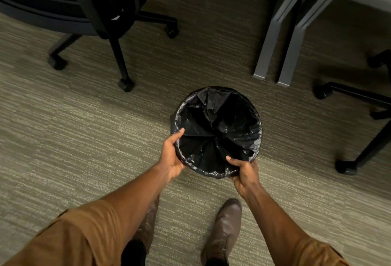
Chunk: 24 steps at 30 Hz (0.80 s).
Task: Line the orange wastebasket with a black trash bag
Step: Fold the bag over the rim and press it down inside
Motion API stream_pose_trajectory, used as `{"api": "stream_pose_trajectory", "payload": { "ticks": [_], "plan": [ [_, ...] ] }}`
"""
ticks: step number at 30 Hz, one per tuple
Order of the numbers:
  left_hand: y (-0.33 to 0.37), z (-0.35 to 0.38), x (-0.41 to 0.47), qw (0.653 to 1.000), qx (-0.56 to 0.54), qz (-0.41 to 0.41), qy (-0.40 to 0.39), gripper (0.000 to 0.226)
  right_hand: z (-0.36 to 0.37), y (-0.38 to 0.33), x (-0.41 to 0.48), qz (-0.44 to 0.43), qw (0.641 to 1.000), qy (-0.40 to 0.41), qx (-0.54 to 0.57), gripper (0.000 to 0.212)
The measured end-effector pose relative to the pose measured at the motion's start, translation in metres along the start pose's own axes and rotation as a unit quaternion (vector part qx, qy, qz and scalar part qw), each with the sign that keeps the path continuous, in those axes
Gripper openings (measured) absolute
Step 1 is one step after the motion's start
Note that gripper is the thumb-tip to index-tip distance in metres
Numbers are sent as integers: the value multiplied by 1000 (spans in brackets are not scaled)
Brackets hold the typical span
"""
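Note:
A black trash bag (pixel 218 126) sits inside the round wastebasket on the carpet, its edge folded over the whole rim. The bag hides the basket's orange wall from this angle. My left hand (pixel 172 156) grips the covered rim at the near left, thumb inside the opening. At the near right, my right hand (pixel 243 172) pinches the bag's edge against the rim.
A black office chair (pixel 91 11) on casters stands at the back left. Grey desk legs (pixel 275 39) rise behind the basket. Another chair base (pixel 359 104) spreads at the right. My brown shoes (pixel 226 227) stand just in front of the basket.

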<state>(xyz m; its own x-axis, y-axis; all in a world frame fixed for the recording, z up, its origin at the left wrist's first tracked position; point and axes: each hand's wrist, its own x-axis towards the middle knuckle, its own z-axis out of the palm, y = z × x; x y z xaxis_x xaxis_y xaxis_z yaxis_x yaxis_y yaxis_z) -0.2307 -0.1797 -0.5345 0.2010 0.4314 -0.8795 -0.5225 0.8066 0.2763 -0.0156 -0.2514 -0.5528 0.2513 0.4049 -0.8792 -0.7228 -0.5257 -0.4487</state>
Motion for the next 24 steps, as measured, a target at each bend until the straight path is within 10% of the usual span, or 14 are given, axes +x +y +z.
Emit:
{"api": "stream_pose_trajectory", "payload": {
  "ticks": [8,11,13,15,18,24],
  "plan": [
    [37,0,10,996,58,-37,-60,103,-10,4,18,2,998,11,-65,63],
    [45,7,4,962,262,5,79,124,-7,-4,11,-6,996,2,-86,79],
    [42,9,2,862,436,124,228,122,-3,-8,2,-45,983,40,-175,121],
    [33,7,3,688,613,265,283,108,-3,-9,-7,-141,917,140,-344,135],
    [14,12,-1,454,766,422,168,72,-5,-11,-20,-321,726,204,-574,123],
    [-7,31,0,221,888,393,-91,64,-3,-28,-13,-466,402,2,-788,63]
  ]
}}
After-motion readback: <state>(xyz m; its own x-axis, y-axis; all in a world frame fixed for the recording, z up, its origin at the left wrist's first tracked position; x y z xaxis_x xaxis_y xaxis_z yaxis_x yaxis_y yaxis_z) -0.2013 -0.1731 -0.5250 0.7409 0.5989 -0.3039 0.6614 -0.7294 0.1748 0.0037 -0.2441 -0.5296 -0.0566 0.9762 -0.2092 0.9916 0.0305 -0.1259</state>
